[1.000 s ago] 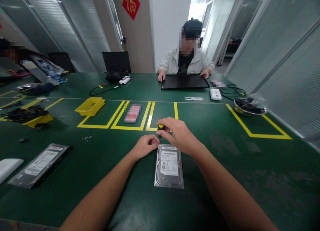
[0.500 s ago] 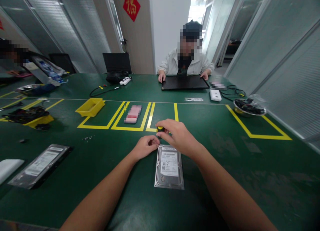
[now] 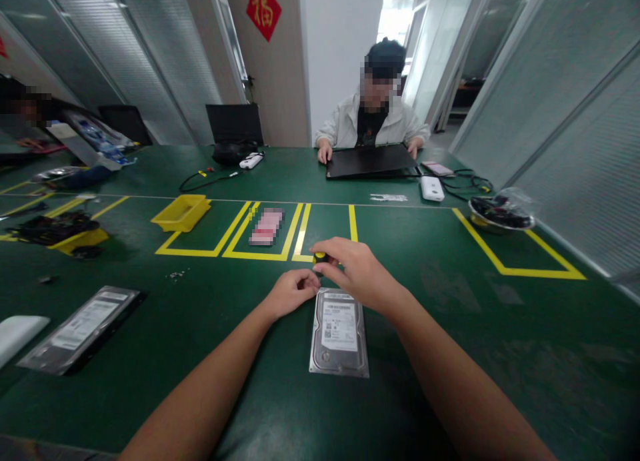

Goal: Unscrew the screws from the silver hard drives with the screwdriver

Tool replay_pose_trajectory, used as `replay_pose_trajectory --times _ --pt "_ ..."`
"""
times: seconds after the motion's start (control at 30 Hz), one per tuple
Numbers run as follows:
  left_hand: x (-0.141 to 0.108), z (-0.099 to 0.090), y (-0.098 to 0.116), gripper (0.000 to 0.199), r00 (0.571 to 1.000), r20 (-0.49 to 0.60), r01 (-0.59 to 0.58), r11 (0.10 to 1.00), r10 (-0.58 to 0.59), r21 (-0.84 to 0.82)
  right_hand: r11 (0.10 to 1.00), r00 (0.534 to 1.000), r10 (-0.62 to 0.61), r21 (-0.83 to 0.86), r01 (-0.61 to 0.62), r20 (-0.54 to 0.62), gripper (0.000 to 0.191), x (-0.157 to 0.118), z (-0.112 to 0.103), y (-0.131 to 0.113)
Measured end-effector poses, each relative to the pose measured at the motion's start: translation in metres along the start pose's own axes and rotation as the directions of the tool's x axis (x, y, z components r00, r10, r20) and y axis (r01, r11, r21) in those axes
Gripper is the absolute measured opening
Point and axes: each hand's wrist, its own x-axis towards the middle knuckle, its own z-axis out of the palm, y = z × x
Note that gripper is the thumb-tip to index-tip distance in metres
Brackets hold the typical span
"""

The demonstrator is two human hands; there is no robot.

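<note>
A silver hard drive (image 3: 340, 334) with a white label lies flat on the green table (image 3: 260, 394), in front of me. My right hand (image 3: 350, 264) grips a small yellow-and-black screwdriver handle (image 3: 321, 256) above the drive's far edge. The tool's lower end is mostly hidden. My left hand (image 3: 293, 291) is closed beside the drive's far left corner, its fingertips pressed together just below the handle. What those fingertips hold, if anything, is too small to make out.
Another hard drive (image 3: 83, 328) and a white object (image 3: 20, 334) lie at the left. Tiny pieces (image 3: 177, 274) sit near a yellow tray (image 3: 181, 214). Further right stands a bowl of dark items (image 3: 500, 214). Across the table a person holds a black panel (image 3: 370, 161).
The person across the table has tilted the black panel, raising its far edge. My hands, the screwdriver and the hard drive look unchanged.
</note>
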Motion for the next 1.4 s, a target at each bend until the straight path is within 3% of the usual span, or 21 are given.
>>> replay_pose_trajectory --times 1.4 --pt "0.0005 -0.0003 -0.0051 0.009 1.000 0.011 -0.022 1.000 0.022 0.007 0.997 0.998 -0.066 -0.030 0.066 -0.001 0.031 -0.0012 -0.0004 0.0051"
